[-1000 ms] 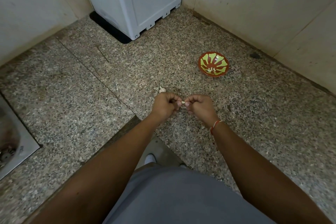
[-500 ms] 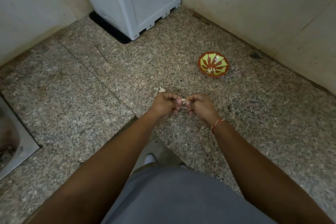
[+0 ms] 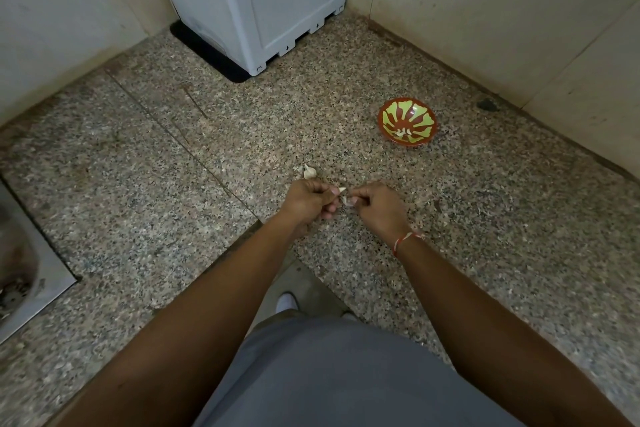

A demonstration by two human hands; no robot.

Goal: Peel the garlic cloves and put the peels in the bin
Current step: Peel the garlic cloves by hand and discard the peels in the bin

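Over the speckled granite counter my left hand [image 3: 308, 201] pinches a small pale garlic clove [image 3: 342, 190] whose tip sticks out past the fingers. Just right of it, my right hand [image 3: 375, 206] pinches a thin piece of white peel [image 3: 347, 201]. The two hands are a short gap apart. More garlic [image 3: 309, 171] lies on the counter right behind my left hand. A red and green bowl [image 3: 388, 114] with several peeled cloves [image 3: 403, 132] in it stands further back to the right.
A grey plastic appliance [image 3: 263, 0] fills the back corner. Tiled walls close the counter at the back and right. A steel sink [image 3: 20, 274] is set in at the left edge. The counter's front edge runs under my forearms.
My hands have drawn slightly apart. The clove tip now shows at my left fingers and a strip of peel has come away in my right hand.
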